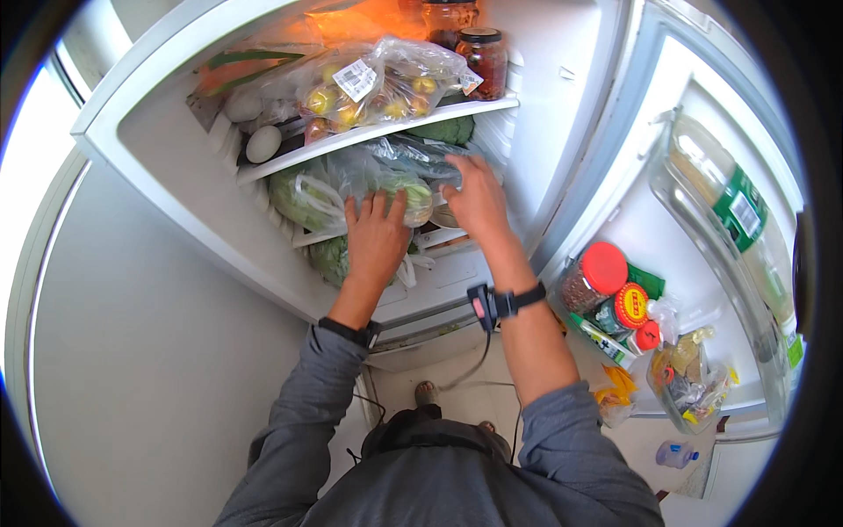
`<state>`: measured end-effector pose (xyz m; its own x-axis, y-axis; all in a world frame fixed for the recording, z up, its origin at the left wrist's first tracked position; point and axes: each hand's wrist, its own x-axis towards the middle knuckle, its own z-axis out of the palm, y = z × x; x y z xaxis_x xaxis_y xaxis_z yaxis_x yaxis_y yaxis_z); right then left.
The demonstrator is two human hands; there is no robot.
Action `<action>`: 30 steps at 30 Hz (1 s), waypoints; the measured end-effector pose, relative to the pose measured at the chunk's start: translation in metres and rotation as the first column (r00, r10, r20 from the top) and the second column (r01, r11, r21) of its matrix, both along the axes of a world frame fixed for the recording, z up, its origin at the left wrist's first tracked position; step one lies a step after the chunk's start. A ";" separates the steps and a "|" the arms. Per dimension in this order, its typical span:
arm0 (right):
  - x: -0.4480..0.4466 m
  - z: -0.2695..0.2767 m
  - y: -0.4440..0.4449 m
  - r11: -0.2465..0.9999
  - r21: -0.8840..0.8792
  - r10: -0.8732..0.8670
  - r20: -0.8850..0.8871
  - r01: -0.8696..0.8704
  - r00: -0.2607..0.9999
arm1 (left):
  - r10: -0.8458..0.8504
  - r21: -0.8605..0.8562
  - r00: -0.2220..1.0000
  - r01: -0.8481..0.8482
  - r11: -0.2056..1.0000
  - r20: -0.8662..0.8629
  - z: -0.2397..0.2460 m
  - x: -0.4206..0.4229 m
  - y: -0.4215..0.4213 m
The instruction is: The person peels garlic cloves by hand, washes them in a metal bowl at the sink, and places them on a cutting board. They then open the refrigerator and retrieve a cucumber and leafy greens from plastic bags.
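Observation:
My left hand (377, 230) rests with spread fingers on a clear plastic bag of pale green vegetables (415, 201) on the middle shelf of an open fridge. To its left lies a round green vegetable, perhaps a cabbage (290, 197), under the white handles of a bag. Beside them my right hand (479, 197) has its thumb and fingers apart at the edge of a plastic bag (421, 153); whether it touches the bag is hard to tell. A dark green vegetable (451, 130) sits behind. Below, partly covered by my left arm, is a bagged leafy vegetable (329, 259).
Above, the upper shelf (395, 135) holds a bag of yellow-red fruit (369, 92), an egg (263, 144) and glass jars (483, 62). At right, the open door carries a red-lidded jar (596, 277), smaller jars and a large bottle (731, 197). A cable (484, 359) hangs from my right wrist.

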<state>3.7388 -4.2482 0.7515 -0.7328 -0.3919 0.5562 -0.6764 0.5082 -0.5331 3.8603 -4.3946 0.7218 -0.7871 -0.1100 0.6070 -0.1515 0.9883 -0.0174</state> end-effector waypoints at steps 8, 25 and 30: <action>-0.070 0.025 -0.030 0.924 0.381 0.008 0.089 -0.041 0.996 | 0.000 0.121 1.000 0.003 0.993 -0.024 -0.017 0.004 -0.018; -0.019 0.041 0.016 0.984 0.008 0.162 0.376 -0.178 0.912 | -0.033 0.143 0.995 0.047 0.989 -0.094 -0.019 0.001 -0.022; 0.012 0.025 0.056 0.966 -0.231 0.226 0.531 -0.116 0.817 | -0.043 0.150 0.994 0.058 0.987 -0.101 -0.021 0.002 -0.023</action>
<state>3.7504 -4.1924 0.7764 -0.8673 -0.4731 0.1547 -0.3101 0.2705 -0.9114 3.8628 -4.4176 0.7009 -0.7325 -0.1683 0.6597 -0.0946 0.9847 0.1463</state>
